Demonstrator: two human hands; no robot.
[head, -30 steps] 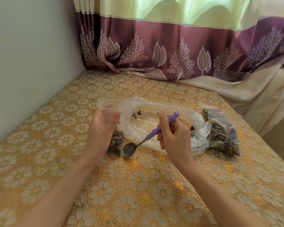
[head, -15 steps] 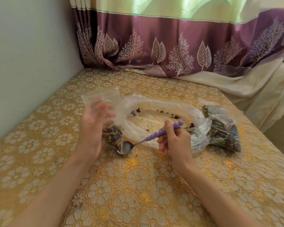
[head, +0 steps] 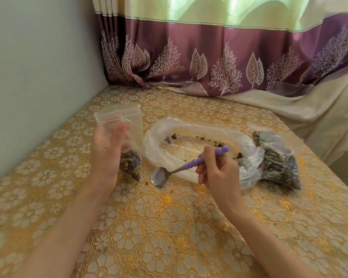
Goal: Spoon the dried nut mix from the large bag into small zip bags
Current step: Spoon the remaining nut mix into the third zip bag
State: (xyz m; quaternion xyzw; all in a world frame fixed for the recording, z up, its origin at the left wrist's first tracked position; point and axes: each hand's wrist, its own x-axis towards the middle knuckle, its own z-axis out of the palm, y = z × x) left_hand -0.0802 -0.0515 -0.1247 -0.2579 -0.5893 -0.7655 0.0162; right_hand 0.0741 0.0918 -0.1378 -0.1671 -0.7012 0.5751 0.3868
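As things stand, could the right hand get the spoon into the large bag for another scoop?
Probably yes. The right hand holds the spoon just in front of the large bag, whose mouth lies spread wide open toward it. Nothing sits between them; the left hand holds the small zip bag off to the side.

Gold floral tablecloth (head: pixel 169 237); purple beaded handle on silver spoon (head: pixel 189 166); clear small zip bag (head: pixel 121 125) of dark brownish-purple mix; at twelve o'clock, purple-and-green curtain (head: pixel 219 63) with white trees, leaves.
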